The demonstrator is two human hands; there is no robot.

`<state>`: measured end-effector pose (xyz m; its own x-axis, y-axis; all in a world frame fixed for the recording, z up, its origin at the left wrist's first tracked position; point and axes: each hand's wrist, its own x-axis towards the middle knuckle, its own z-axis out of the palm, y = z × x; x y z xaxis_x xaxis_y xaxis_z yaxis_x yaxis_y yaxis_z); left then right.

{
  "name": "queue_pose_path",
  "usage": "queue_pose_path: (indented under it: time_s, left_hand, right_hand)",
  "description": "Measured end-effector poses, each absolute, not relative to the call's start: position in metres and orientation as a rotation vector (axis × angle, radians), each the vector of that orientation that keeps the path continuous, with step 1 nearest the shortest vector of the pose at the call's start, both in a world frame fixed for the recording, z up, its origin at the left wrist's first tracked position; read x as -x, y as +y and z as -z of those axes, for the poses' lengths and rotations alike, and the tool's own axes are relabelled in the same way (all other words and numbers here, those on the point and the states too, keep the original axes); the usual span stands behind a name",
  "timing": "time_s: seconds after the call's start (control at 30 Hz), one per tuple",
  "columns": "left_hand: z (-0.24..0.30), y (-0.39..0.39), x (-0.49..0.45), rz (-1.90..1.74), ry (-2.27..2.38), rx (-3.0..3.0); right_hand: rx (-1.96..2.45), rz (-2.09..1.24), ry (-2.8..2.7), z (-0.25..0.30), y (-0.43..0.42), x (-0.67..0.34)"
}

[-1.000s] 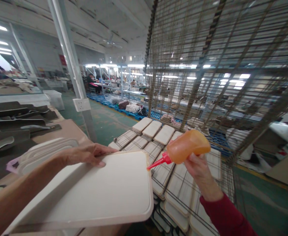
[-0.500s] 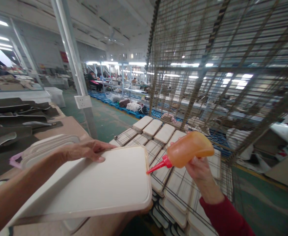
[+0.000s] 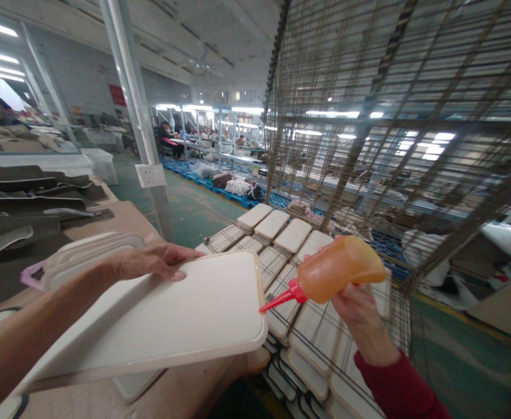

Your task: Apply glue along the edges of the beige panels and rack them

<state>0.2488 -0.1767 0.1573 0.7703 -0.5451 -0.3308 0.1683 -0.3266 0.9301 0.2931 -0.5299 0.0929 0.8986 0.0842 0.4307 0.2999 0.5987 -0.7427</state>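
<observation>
My left hand (image 3: 153, 262) grips the far edge of a large cream panel with rounded corners (image 3: 172, 317), holding it tilted over the workbench. My right hand (image 3: 358, 305) is closed around an orange squeeze bottle (image 3: 340, 269). The bottle's red nozzle (image 3: 277, 301) points left and touches the panel's right edge. A dark red sleeve covers my right forearm.
A wire rack (image 3: 369, 145) with many shelves towers at the right; its lower shelves hold several cream panels (image 3: 290, 235). A stack of similar panels (image 3: 85, 250) lies on the brown workbench (image 3: 120, 218) beside dark cut pieces (image 3: 24, 203). A steel post (image 3: 135, 116) stands behind. People work far back.
The nozzle has slid down along the panel's right edge toward me. The panel has tipped a little and my view has shifted slightly.
</observation>
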Motion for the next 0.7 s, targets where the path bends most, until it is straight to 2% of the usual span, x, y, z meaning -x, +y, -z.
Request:
queue_pose_path:
  time_s: [0.4, 0.7]
  left_hand:
    - [-0.139, -0.161, -0.250, 0.638, -0.308, -1.691]
    - [-0.114, -0.145, -0.252, 0.519, -0.324, -1.663]
  right_hand:
    - [0.932, 0.178, -0.423, -0.085, -0.528, -0.291]
    - [0.924, 0.351, -0.365, -0.068, -0.525, -0.290]
